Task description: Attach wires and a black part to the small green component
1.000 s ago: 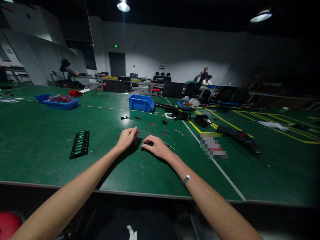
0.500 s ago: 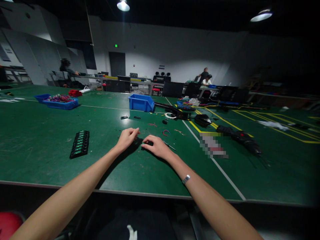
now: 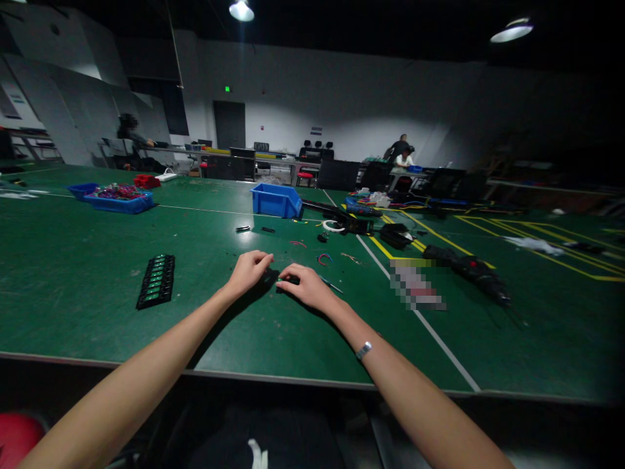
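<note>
My left hand [image 3: 250, 269] hovers low over the green table [image 3: 215, 339], with thumb and fingertips drawn together. Whatever lies between them, if anything, is too small to make out. Just right of it, my right hand [image 3: 307, 286] rests on the table with its fingers curled round a small black-and-green part [image 3: 281, 285], mostly hidden by the fingers. A thin tool with a pointed tip [image 3: 333, 285] lies beside the right hand. Off to the left, several similar black parts with green inserts [image 3: 156, 281] stand side by side in a row.
Beyond the hands are a blue bin [image 3: 276, 200], two small black strips and loose wires [image 3: 324, 259]. A black power tool [image 3: 469, 270] lies at right. A blue tray [image 3: 120, 203] of coloured pieces sits far left. Other people are in the background.
My left fingertips have dipped and closed slightly. The right hand and the part in it stay in place. A standing person in the background has shifted.
</note>
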{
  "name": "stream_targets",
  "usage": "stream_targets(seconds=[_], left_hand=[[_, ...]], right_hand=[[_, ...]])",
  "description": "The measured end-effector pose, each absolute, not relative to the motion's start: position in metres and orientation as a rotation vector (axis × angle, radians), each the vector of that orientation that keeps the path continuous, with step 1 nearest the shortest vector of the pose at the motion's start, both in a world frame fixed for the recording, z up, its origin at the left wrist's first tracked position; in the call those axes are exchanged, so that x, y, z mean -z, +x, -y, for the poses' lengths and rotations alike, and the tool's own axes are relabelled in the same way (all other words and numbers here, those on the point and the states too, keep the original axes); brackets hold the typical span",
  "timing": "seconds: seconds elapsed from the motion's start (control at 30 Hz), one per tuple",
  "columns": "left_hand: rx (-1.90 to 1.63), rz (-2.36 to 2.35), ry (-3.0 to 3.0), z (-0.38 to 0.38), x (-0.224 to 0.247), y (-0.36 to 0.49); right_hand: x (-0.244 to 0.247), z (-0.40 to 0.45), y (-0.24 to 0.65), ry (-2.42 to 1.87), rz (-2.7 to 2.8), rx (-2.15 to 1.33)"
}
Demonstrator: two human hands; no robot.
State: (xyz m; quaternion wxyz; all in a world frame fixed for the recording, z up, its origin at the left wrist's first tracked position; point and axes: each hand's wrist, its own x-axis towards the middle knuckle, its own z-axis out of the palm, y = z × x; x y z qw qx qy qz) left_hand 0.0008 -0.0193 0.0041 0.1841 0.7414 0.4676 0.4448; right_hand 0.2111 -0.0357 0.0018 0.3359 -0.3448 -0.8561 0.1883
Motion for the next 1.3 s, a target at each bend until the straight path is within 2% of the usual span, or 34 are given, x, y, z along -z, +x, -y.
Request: stream_targets(seconds=[1.3], left_hand=[[-1.173, -1.265, 2.064, 0.0142, 0.0035, 0.0023]], right_hand=[[0.0026, 0.0334, 0.2115, -0.89, 2.221, -0.493]])
